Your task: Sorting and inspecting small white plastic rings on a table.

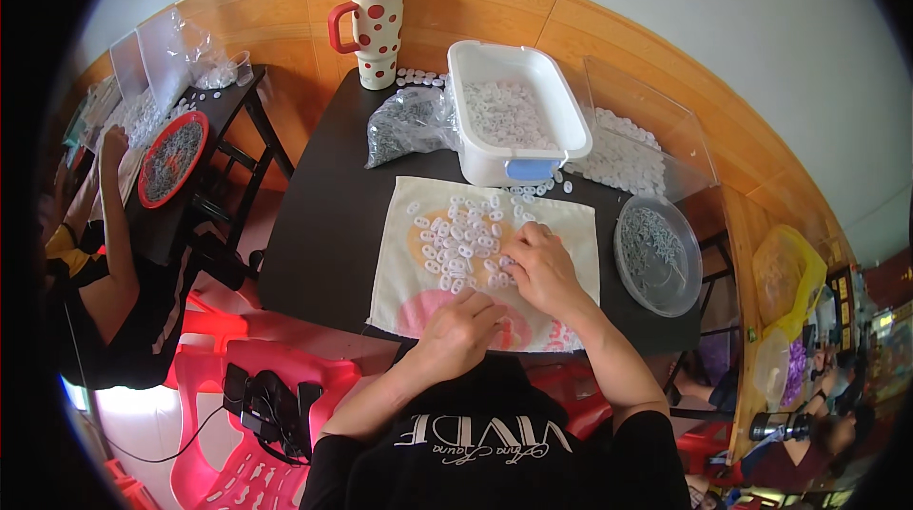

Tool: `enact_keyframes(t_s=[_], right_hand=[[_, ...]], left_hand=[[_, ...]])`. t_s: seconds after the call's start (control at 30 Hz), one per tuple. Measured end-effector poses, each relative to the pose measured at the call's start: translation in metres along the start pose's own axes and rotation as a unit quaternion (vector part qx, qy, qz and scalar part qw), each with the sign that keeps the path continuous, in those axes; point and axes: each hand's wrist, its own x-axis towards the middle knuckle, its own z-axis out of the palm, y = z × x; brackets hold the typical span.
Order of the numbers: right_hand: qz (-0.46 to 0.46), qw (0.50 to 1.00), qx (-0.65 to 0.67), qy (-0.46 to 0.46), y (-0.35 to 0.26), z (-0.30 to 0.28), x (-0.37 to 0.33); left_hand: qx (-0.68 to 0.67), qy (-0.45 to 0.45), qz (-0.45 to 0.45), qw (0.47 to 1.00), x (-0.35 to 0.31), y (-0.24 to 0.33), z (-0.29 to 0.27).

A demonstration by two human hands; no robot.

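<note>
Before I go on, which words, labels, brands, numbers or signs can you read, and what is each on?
Black shirt: large white lettering and smaller script, upside down in this view; I don't copy out printed words.
Cloth: pink and orange print, partly covered; no words I can make out.
Dark panel at far right: small marks, too blurred to read.
Spotted mug: no lettering visible.
</note>
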Motion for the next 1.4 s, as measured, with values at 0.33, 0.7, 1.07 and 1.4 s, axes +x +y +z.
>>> enact_keyframes(t_s=[0.33,0.7,1.07,1.4], right_hand=[[0.098,0.899,0.417,0.089,-0.033,-0.011,-0.055],[0.133,0.934,0.270,0.194,-0.034,0.006,-0.092],[0.073,0.996,0.043,0.037,-0.006,-0.003,-0.064],[0.154,0.893,0.422,0.041,-0.024,-0.008,-0.062]], left_hand=[[-0.259,0.114,-0.214,0.935,0.002,0.009,0.005],[-0.386,0.083,-0.278,0.876,0.002,0.022,0.013],[-0.433,0.095,-0.322,0.837,-0.011,0.004,0.020],[-0.445,0.075,-0.313,0.835,-0.013,0.004,0.018]])
